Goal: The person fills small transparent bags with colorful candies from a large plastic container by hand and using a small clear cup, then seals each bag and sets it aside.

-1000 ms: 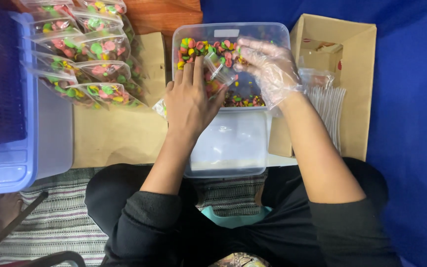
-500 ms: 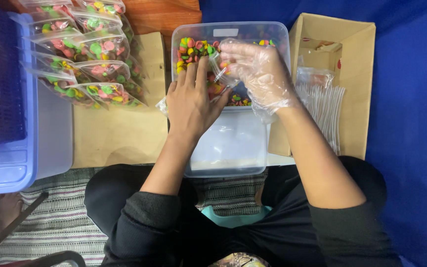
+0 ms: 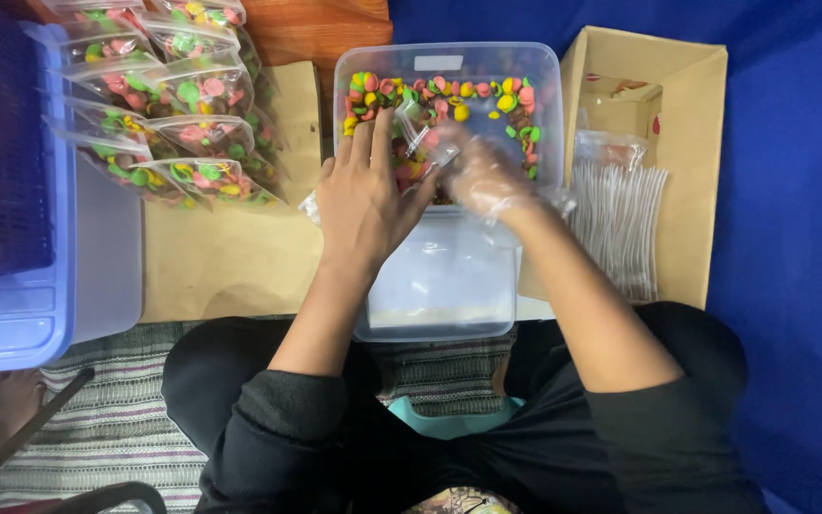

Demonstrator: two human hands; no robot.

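A clear plastic tub (image 3: 544, 71) holds many small pink, green and yellow candies (image 3: 511, 100). My left hand (image 3: 365, 195), bare, grips a small clear bag (image 3: 420, 138) over the tub's near left part, its mouth held apart. My right hand (image 3: 482, 176) wears a thin clear plastic glove and is cupped low in the tub beside the bag's mouth; whether it holds candies is hidden by blur. The tub's clear lid (image 3: 444, 281) lies just in front of the tub.
Several filled candy bags (image 3: 168, 124) lie stacked at the left on brown cardboard (image 3: 221, 257). A blue plastic crate (image 3: 11, 209) stands at the far left. An open cardboard box (image 3: 692, 114) at the right holds a stack of clear empty bags (image 3: 620, 224). Blue cloth (image 3: 792, 238) covers the right side.
My gloved right hand has dropped from the tub's upper middle down and toward me, next to the bag, uncovering candies along the tub's far right. My left hand has barely moved.
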